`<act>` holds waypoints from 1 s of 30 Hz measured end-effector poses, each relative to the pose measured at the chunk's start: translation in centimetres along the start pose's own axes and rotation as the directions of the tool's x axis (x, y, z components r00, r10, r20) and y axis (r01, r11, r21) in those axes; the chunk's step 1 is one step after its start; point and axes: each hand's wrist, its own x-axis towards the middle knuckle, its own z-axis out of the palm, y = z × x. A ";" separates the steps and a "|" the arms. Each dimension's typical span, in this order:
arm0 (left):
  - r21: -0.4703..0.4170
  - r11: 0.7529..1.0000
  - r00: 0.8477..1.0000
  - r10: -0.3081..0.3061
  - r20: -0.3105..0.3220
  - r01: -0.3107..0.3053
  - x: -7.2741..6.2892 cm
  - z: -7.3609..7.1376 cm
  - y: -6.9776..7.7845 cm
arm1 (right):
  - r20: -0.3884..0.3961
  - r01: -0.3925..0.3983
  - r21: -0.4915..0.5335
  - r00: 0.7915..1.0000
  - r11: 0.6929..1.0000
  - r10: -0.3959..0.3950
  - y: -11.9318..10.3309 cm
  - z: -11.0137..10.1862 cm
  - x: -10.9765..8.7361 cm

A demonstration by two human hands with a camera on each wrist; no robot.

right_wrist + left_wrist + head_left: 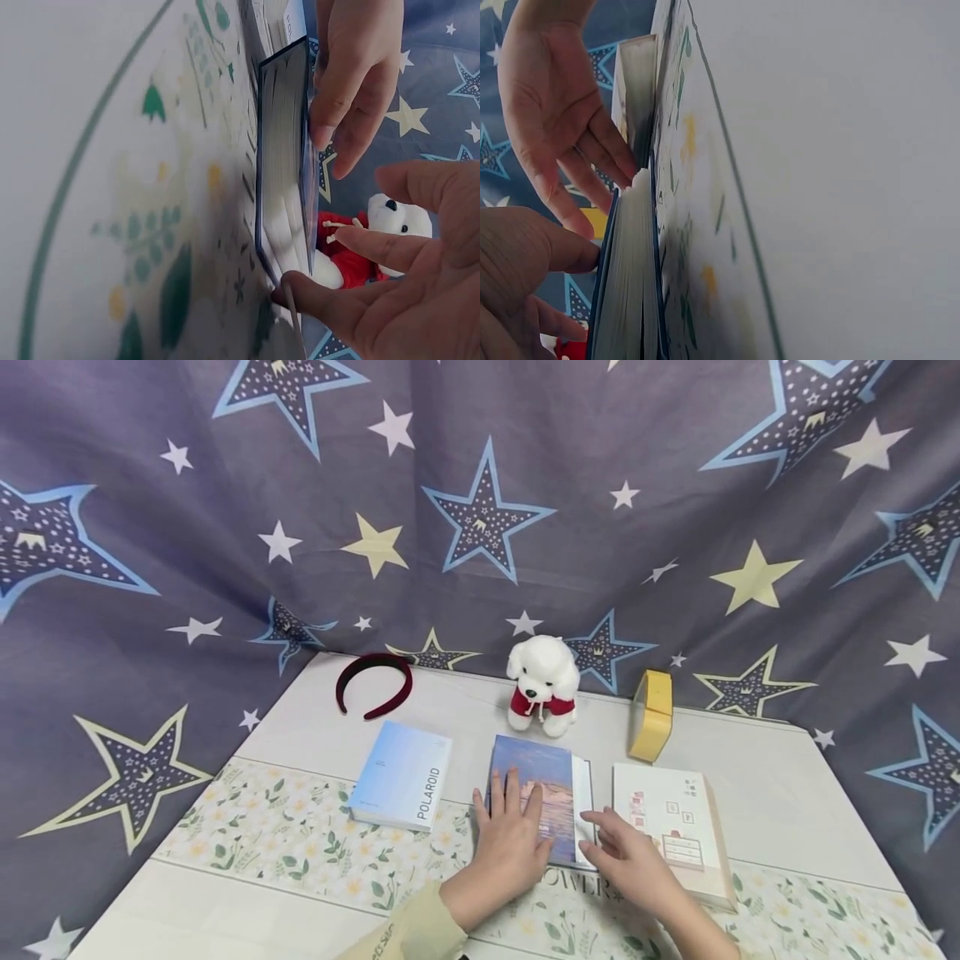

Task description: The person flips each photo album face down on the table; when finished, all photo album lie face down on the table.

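Observation:
A hardcover book (534,777) with a blue-and-pink seascape cover lies in the middle of the table. My left hand (510,847) rests flat on its cover, fingers spread. My right hand (637,864) is at the book's right side, fingers apart, by a white strip (582,785) that shows beyond the picture. In the right wrist view, a fingertip (294,289) touches the book's corner, right at a thin pale sheet edge (293,319). The page block (630,270) faces the left wrist camera between dark boards, its pages slightly uneven near the right fingertips.
A blue Polaroid book (401,772) lies to the left and a thick white book (671,827) to the right. Behind stand a white plush dog (543,672) in red and a yellow box-like object (652,714). A dark red headband (375,660) lies at the back left.

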 end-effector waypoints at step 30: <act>-0.251 0.965 0.994 -0.059 0.092 0.080 -0.3 -0.3 -1.2 | 0.010 -0.208 0.325 0.976 0.923 0.216 -1.3 0.5 -0.1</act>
